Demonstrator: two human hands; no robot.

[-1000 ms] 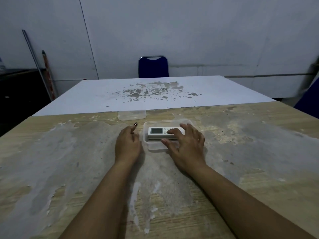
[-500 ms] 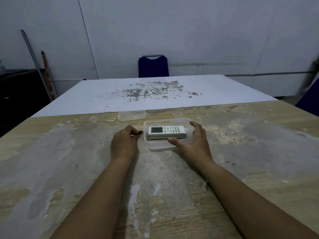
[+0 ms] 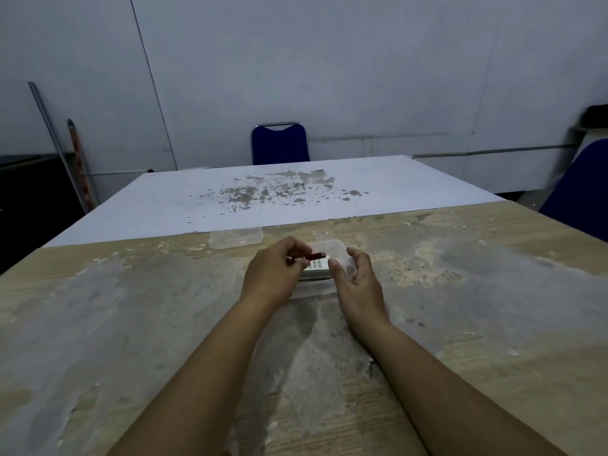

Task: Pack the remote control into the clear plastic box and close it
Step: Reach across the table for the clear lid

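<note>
The clear plastic box (image 3: 333, 249) sits open on the worn wooden table (image 3: 460, 291), with the white remote control (image 3: 317, 266) lying inside it, buttons up. My left hand (image 3: 274, 269) hovers over the left part of the box and hides that end of the remote. Its thumb and fingers pinch a small dark red stick-like object (image 3: 315, 257). My right hand (image 3: 357, 274) cups the box's right end, thumb on the near rim. The clear lid (image 3: 236, 237) lies flat to the far left of the box.
A white board (image 3: 263, 192) with flaking patches covers the far half of the table. A blue chair (image 3: 279, 144) stands behind it at the wall, and another blue chair (image 3: 582, 199) is at the right edge. Poles (image 3: 62, 149) lean at the left.
My left hand rose from the table beside the box and now sits over its left end, pinching the small dark object. My right hand stayed at the box's right end. The camera tilted up.
</note>
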